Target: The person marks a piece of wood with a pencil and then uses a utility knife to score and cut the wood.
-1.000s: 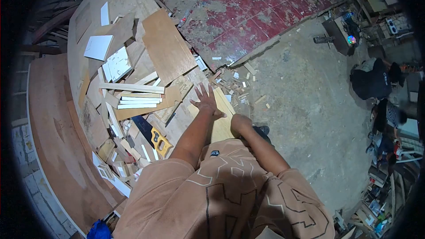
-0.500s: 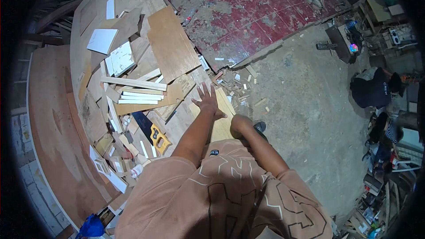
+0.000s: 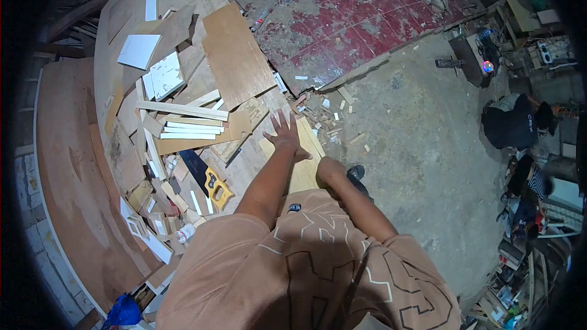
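Observation:
My left hand point(image 3: 284, 137) lies flat with its fingers spread on a pale wooden board point(image 3: 302, 174) at the table's edge. Close by, at the board's right edge, is my right hand point(image 3: 331, 170); its fingers point down and are hidden, so what it holds cannot be made out. A handsaw with a yellow handle point(image 3: 217, 189) rests on the table to the left of my left forearm. Beyond my left hand lies a brown plywood sheet point(image 3: 235, 55). White and pale wood strips point(image 3: 192, 128) are stacked to the left.
The worktable point(image 3: 244, 168) also carries white panels point(image 3: 139, 52) and wood offcuts. Wood scraps point(image 3: 330, 116) litter the concrete floor point(image 3: 403, 146) beside it. A reddish tiled floor point(image 3: 342, 24) is at the top. Tools and clutter line the right side, with dark clothing point(image 3: 510, 122) among them.
The view has shifted slightly. Both hands keep nearly the same places on the board.

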{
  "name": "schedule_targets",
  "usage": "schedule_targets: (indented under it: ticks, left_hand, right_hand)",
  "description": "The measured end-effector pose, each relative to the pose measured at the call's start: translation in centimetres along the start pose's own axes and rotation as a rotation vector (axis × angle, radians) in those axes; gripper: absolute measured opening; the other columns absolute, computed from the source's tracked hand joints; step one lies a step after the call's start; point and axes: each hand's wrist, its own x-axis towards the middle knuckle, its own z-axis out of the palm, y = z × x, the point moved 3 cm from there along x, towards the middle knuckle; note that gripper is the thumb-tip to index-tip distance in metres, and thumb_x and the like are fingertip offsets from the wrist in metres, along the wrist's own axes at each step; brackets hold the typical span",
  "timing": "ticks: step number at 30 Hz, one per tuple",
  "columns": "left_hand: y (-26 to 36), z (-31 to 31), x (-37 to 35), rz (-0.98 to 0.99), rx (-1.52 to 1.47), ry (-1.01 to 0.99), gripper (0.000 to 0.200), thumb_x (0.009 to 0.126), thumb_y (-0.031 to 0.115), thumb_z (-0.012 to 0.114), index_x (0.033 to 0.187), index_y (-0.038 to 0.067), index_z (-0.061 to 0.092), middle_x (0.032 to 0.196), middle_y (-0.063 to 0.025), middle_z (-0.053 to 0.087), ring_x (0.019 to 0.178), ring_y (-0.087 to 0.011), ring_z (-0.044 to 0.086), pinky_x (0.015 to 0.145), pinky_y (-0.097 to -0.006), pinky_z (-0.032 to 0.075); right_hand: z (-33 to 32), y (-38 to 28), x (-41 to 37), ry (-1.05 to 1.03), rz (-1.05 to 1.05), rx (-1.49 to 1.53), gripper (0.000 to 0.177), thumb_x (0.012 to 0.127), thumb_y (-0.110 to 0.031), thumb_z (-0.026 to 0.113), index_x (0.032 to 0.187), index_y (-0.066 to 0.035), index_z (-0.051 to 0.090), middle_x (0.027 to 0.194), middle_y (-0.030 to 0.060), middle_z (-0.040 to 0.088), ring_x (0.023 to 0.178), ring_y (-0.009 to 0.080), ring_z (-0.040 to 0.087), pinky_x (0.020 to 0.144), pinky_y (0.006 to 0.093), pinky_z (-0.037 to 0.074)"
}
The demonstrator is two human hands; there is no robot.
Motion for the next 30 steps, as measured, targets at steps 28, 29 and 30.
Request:
schedule_targets:
  ticks: [28,29,30]
  left_hand:
    - [-0.2,0.1,0.6,-0.006,0.015,-0.034,0.155,0.047,0.067,0.084,0.151,0.010,-0.015,0.154,-0.0245,-0.024,0.141,-0.0483,-0.019,0.102,-0.0765,0.016]
    - [-0.1,0.1,0.5,-0.006,0.026,-0.021,0.155,0.047,0.068,0.083,0.151,0.010,-0.016,0.154,-0.0246,-0.024,0.141,-0.0485,-0.018,0.102,-0.0765,0.017]
    - [0.0,0.0,0.3,-0.004,0.028,-0.021,0.155,0.047,0.068,0.083,0.151,0.010,-0.016,0.154,-0.0246,-0.024,0.141,-0.0485,-0.018,0.102,-0.0765,0.017]
  right_hand:
    - [-0.7,2.6,-5.9,-0.088,-0.044,0.062,0.030,0.067,-0.014,0.070,0.090,0.004,0.070,0.098,0.0296,0.065,0.093,0.0404,0.066,0.077,0.0455,0.054]
    - [0.0,1.8,-3.4,-0.119,-0.052,0.075,0.027,0.071,-0.012,0.066,0.091,0.005,0.070,0.097,0.0287,0.066,0.092,0.0403,0.067,0.078,0.0458,0.054]
    - [0.7,1.4,-2.0,-0.149,-0.059,0.086,0.024,0.075,-0.010,0.062,0.092,0.006,0.070,0.097,0.0279,0.067,0.092,0.0402,0.067,0.079,0.0461,0.054]
